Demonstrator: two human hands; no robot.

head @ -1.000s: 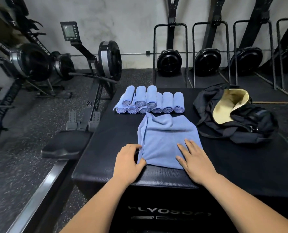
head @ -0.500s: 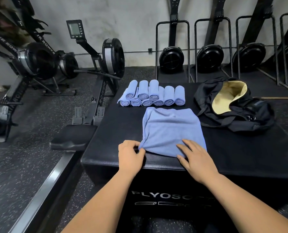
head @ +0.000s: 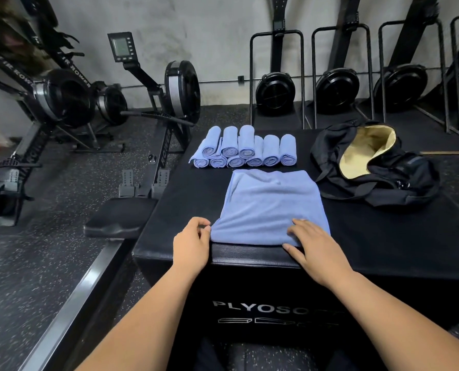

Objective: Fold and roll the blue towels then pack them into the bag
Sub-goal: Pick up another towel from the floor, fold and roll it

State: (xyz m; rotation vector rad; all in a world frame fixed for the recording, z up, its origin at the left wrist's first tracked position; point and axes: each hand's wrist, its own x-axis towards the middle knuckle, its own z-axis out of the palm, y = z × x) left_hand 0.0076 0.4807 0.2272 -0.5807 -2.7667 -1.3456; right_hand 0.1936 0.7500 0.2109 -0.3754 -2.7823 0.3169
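A folded blue towel (head: 269,202) lies flat on the black plyo box (head: 383,236), its near edge at the box's front edge. My left hand (head: 192,243) pinches the towel's near left corner. My right hand (head: 312,246) rests on the near right corner with the fingers curled over the edge. Several rolled blue towels (head: 243,149) are stacked in two rows behind it. An open black bag (head: 375,167) with a tan lining lies at the back right of the box.
Rowing machines (head: 169,97) stand on the rubber floor to the left, one seat (head: 118,220) close to the box's left side. More upright rowers (head: 276,87) line the back wall.
The towel has been drawn toward the box's front edge and smoothed flatter. Both hands stayed at its near corners. The camera view pulled back and tilted down.
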